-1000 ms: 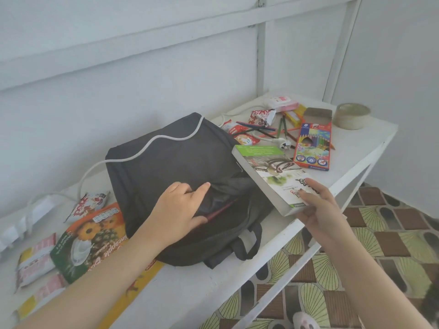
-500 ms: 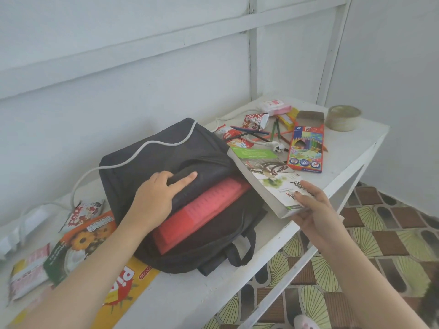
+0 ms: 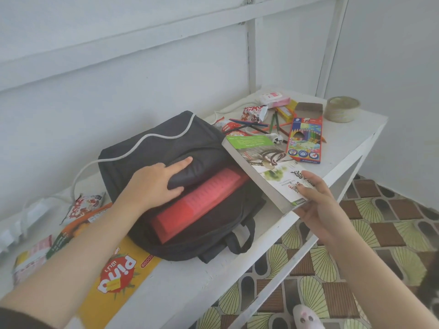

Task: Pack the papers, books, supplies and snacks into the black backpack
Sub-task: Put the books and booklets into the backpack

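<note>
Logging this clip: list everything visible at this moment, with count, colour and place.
black backpack: one, black, lying mid-table, mouth held open
red book: one, red, inside the backpack's mouth
paperback: one, white and green cover, tilted at the backpack's mouth
pencil box: one, multicoloured, flap open, far right of table
loose pencils: several, mixed colours, beside the pencil box
tape roll: one, beige, far corner
snack packets: several, red and white, beyond the backpack and at the left
yellow wrapper: one, yellow with red, near left, beside the backpack
white cable: one, across the backpack
table: one, white
left hand: grips the backpack's flap
right hand: holds the paperback
</note>
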Action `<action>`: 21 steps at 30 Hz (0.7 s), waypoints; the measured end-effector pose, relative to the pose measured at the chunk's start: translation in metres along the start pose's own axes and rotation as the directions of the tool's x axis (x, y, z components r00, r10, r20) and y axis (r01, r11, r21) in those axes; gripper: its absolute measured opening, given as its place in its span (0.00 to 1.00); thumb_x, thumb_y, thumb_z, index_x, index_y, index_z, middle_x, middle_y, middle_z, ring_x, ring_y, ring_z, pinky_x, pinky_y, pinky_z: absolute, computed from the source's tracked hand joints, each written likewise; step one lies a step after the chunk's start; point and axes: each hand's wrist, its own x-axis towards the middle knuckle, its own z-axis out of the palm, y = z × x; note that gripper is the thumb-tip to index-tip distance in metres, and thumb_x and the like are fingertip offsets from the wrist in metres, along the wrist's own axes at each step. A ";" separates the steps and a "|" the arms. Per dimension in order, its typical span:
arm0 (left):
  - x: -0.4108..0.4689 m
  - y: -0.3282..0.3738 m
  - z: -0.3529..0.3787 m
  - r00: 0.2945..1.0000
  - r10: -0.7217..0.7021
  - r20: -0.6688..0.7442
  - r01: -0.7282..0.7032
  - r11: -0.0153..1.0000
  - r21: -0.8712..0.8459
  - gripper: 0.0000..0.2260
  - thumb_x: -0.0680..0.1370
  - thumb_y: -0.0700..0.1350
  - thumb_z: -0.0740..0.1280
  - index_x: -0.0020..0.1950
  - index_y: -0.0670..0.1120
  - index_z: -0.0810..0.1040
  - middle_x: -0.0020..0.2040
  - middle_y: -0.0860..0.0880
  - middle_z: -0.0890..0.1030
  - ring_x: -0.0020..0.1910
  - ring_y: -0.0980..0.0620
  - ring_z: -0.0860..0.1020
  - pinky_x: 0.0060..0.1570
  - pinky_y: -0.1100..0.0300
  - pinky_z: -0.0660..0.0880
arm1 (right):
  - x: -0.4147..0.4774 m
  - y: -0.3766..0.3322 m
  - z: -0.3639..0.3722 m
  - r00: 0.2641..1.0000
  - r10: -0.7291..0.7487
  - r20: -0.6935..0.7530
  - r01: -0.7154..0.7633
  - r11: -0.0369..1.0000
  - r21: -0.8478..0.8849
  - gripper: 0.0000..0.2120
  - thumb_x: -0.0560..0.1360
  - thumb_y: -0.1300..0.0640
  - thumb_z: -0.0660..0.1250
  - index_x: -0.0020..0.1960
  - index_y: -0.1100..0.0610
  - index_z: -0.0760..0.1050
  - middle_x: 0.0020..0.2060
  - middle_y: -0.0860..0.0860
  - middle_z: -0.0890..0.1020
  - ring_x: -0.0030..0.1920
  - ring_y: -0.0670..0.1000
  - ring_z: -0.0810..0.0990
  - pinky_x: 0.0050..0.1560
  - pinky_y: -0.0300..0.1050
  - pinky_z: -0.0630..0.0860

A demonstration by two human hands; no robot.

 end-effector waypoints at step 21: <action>0.032 -0.027 -0.082 0.958 0.061 -0.279 -0.094 0.990 -0.108 0.24 0.76 0.47 0.66 0.70 0.61 0.67 0.53 0.40 0.81 0.52 0.38 0.77 0.50 0.50 0.71 | 0.012 0.005 0.068 0.875 0.224 0.430 -0.008 0.893 -0.449 0.13 0.74 0.70 0.63 0.48 0.52 0.77 0.49 0.52 0.84 0.48 0.55 0.84 0.36 0.47 0.82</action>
